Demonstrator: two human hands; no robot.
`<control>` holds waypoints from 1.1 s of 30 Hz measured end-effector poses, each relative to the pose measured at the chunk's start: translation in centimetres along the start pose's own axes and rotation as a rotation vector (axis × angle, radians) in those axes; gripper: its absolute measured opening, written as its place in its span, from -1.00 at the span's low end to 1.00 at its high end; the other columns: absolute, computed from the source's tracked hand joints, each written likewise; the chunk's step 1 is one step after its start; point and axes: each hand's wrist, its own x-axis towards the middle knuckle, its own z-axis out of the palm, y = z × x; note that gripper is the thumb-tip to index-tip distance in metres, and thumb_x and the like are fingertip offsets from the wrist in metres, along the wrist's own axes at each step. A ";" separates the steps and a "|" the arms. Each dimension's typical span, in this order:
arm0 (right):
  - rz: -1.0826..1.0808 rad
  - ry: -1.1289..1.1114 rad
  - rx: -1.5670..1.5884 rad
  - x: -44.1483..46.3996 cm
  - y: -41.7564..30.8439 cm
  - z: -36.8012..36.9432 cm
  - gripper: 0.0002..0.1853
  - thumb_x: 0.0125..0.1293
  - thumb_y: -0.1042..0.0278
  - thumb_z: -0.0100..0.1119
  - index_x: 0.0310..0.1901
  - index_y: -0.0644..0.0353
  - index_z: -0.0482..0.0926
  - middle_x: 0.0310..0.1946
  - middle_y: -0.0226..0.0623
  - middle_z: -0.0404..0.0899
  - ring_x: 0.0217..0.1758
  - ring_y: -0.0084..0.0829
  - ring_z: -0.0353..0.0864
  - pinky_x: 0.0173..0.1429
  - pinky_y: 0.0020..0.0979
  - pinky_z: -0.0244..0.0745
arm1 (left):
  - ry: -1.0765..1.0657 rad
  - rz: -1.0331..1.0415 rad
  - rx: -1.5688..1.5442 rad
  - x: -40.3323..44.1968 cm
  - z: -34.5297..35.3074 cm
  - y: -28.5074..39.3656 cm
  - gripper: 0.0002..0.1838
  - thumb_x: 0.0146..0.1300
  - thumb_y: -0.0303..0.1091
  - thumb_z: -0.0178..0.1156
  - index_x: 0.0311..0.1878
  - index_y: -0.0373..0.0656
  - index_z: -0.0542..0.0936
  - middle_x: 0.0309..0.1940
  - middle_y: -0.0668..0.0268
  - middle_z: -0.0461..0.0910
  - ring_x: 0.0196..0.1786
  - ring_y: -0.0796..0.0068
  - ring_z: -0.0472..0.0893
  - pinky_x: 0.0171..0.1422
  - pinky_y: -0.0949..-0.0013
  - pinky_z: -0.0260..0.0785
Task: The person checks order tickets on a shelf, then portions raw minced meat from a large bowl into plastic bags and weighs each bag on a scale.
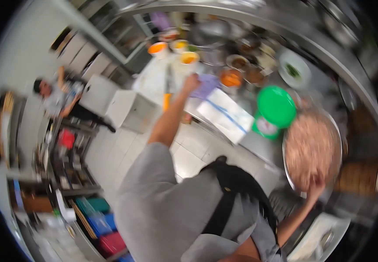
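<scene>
well, right hand (315, 185) at basin (285, 168), left hand (192, 83) by purple item (207, 86), both grips unclear.

The steel bowl rim (339, 131) is gleaming, smooth metal; the green tub (276, 104) is showing glossy plastic; the purple cloth (206, 86) is looking soft and matt; the floor tiles (188, 157) are shining smoothly.

Blur hides what the left hand (192, 83) touches; the right hand (315, 187)'s fingertips seem lost in the pinkish food (310, 146), its texture smeared by blur.
</scene>
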 end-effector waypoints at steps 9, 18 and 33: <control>-0.177 -0.122 -0.068 6.1 -2.6 3.9 -0.55 0.08 0.60 0.06 0.09 0.29 0.50 -0.54 -0.49 0.47 -0.54 -0.68 0.36 -0.43 -0.61 0.30 | -0.099 -0.154 -0.103 -2.2 5.8 1.9 -0.59 -0.03 -0.21 0.27 -0.08 -0.14 0.56 -0.08 -0.09 0.51 0.05 -0.15 0.45 0.13 0.00 0.37; -0.114 -0.058 -0.268 0.9 -4.2 1.4 -0.65 0.16 0.55 0.10 0.03 0.24 0.54 -0.59 -0.46 0.51 -0.60 -0.69 0.38 -0.50 -0.58 0.29 | 0.263 0.003 0.211 -2.1 -0.3 5.6 -0.70 -0.01 -0.44 0.11 -0.14 -0.09 0.59 0.07 0.04 0.34 0.05 -0.01 0.39 -0.06 0.06 0.43; -0.242 -0.083 0.071 2.4 2.9 3.1 -0.54 0.16 0.57 0.04 0.15 0.22 0.47 -0.49 -0.45 0.50 -0.64 -0.73 0.30 -0.60 -0.61 0.16 | -0.129 0.152 -0.184 -15.8 9.6 18.6 -0.72 -0.02 -0.38 0.23 -0.20 -0.26 0.53 -0.15 0.04 0.46 -0.04 0.03 0.49 -0.05 0.13 0.45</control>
